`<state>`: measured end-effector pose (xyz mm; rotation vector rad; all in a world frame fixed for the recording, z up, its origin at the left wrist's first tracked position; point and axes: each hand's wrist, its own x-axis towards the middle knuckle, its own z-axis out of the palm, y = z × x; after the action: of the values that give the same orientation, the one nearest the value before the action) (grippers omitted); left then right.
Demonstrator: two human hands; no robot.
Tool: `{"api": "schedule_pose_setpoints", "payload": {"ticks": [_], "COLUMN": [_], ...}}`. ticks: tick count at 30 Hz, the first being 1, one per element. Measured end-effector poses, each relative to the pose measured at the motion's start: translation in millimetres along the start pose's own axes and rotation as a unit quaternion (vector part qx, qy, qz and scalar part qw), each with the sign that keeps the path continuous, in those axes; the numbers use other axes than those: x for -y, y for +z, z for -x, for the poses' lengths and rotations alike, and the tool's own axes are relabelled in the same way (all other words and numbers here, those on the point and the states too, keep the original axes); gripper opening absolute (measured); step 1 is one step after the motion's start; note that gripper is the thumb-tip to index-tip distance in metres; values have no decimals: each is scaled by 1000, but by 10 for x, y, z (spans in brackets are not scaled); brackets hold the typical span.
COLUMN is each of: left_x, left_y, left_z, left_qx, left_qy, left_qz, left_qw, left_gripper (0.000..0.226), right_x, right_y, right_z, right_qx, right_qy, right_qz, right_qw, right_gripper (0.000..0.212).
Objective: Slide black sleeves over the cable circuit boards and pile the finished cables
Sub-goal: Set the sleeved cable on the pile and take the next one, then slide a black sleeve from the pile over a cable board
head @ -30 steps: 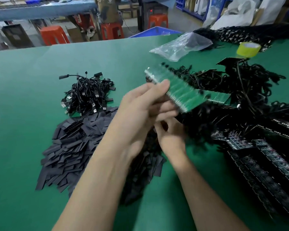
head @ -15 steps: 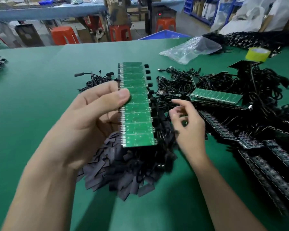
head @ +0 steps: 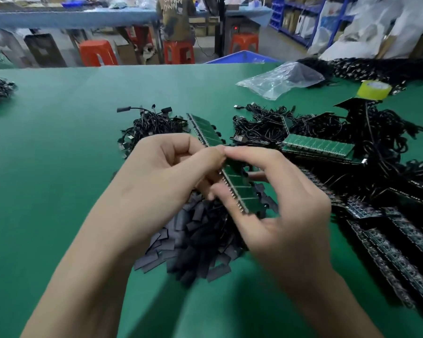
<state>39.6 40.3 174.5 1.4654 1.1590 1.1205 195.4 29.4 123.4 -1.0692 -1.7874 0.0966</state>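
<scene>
A long green strip of joined circuit boards with black cables hanging from it is held above the table, tilted on edge. My left hand grips it near the middle from the left. My right hand pinches it from the right, fingertips meeting the left thumb. Under both hands lies a heap of flat black sleeves. A pile of finished black cables sits behind the hands.
More board strips and tangled black cables crowd the right side of the green table. A clear plastic bag and a yellow tape roll lie at the back right. Orange stools stand beyond the table.
The right hand came up from beside the strip and took hold of it. The strip has tilted from flat-facing to edge-on, with its far end leaning left.
</scene>
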Motion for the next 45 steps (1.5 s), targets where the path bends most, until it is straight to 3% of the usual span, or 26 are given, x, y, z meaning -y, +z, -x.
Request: {"api": "schedule_pose_setpoints", "payload": {"ticks": [3,5,8,10,12,15,19,22,26,28,30,33,38,45], "left_x": [-34,-21,151,317,503,786,1079,1210,1267,1280,1311,1383,1484,1546], "left_y": [16,1,-132,-227,-280,-311,-300,-269,-199,-159,-129,-118,-101,-126], "left_z": [22,48,79,103,102,40,-76,-144,-240,-271,-280,-266,-244,-259], "left_qx": [-9,-29,-130,-141,-91,-21,51,109,113,110,108,91,67,68], "left_qy": [15,34,103,119,89,-10,-138,-185,-163,-148,-134,-117,-108,-121], "left_qz": [-22,-54,-119,-89,-42,46,138,144,126,121,119,121,138,160], "left_qw": [1000,998,979,979,991,999,979,966,972,975,978,982,982,977], "left_gripper": [38,50,56,46,34,22,18,25,19,19,17,15,23,13], "right_x": [56,92,87,53,-46,-244,-557,-766,-985,-991,-934,-901,-930,-1027], "right_y": [14,14,-81,-128,-113,-34,69,72,1,4,85,251,327,418], "right_z": [116,98,72,67,86,149,293,309,123,-29,-156,-255,-301,-369], "right_qx": [-107,-142,-129,-79,-31,10,57,113,210,264,339,401,435,478], "right_qy": [6,48,142,261,374,467,534,544,405,298,217,175,185,194], "right_qz": [-39,-66,-159,-268,-333,-385,-401,-360,-124,-40,-2,5,-53,-110], "right_qw": [993,987,969,924,865,796,742,749,881,917,916,899,880,850], "right_gripper": [13,7,6,7,16,27,29,19,14,17,20,17,12,8]}}
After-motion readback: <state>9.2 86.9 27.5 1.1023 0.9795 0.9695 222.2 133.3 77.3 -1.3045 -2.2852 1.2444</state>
